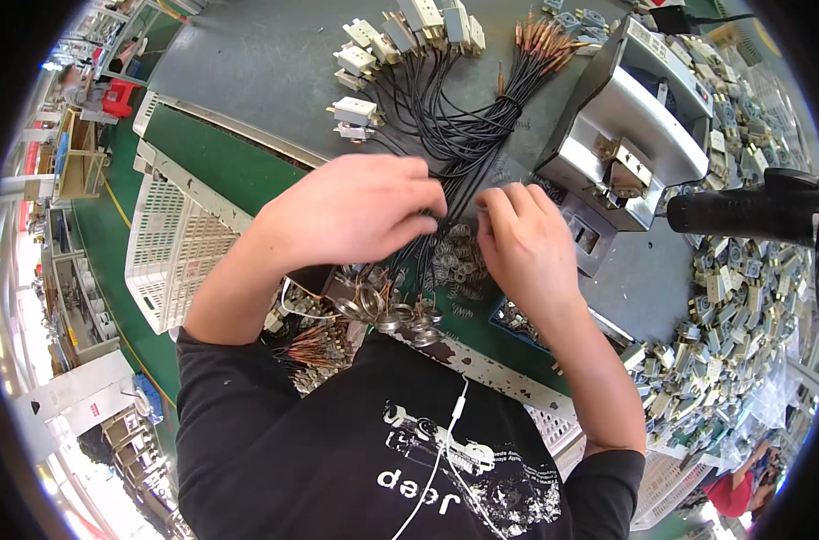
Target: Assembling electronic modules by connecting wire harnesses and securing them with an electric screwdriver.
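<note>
1. Desk, dark grey and flat-topped (247, 54), spreads beyond the person and carries most of the things.
2. A large heap of small grey and cream plastic plug-like pieces (742, 306) covers the right side.
3. A white perforated plastic crate (180, 243) stands to the left, below the left forearm.
4. A silver bent-metal machine (589, 117) sits on the desk, beyond the right hand.
5. A bundle of thin black cables with copper-coloured ends (468, 135) lies on the desk between the crate and the machine; its strands run down toward the person, passing between the two hands.
6. The left hand (364, 207), slightly blurred, has its fingers bent, their tips beside the strands; whether it grips one cannot be told.
7. The right hand (531, 238) is curled just across the strands, thumb near the fingers; its grip cannot be made out either.
8. Grey and cream rectangular connectors (353, 110) fan out at the cables' far left end.
9. Round shiny metal rings (389, 321) cluster below the left hand, near the person's shirt.
10. Tiny coiled silver springs (459, 261) lie scattered between and below the hands.
</note>
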`<state>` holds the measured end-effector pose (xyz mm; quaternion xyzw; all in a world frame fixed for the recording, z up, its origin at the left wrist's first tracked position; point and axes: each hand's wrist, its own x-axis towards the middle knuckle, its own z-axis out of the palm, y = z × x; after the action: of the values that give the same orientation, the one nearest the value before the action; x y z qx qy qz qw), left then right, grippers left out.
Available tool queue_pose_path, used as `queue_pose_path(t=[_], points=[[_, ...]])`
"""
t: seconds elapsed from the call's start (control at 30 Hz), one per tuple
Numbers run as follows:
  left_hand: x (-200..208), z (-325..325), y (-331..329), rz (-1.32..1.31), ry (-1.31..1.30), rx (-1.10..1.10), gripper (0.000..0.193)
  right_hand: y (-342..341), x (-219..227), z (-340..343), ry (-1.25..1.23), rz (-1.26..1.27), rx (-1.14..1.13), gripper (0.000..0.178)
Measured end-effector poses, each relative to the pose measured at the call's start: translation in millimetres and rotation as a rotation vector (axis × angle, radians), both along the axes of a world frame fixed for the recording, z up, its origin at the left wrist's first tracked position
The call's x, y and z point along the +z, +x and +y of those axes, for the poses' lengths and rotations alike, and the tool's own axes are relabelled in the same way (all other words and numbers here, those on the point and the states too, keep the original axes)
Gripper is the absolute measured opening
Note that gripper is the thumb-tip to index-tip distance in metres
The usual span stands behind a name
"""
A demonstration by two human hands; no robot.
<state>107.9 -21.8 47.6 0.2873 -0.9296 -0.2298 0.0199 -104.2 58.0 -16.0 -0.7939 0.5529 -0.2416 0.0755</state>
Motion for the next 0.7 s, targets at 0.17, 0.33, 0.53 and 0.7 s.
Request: queue_pose_path(t=[0.17,0.33,0.53,0.7], points=[[1,23,-2,-0.231,0.138,-0.298,0.015,1,18,34,0.067,-0.158,0.095,0.026],[3,17,-3,-0.313,0.127,-0.353,0.016,15,4,76,0.620,-0.502,0.175,0.033],[5,14,4,-0.106,-0.048,-0.149,0.023,33,5,76,0.911,-0.834,0.055,0.045],[-4,12,-4,-0.466,-0.129,0.068,0.061,37,4,79,0.857,-0.877,0.094,0.048]])
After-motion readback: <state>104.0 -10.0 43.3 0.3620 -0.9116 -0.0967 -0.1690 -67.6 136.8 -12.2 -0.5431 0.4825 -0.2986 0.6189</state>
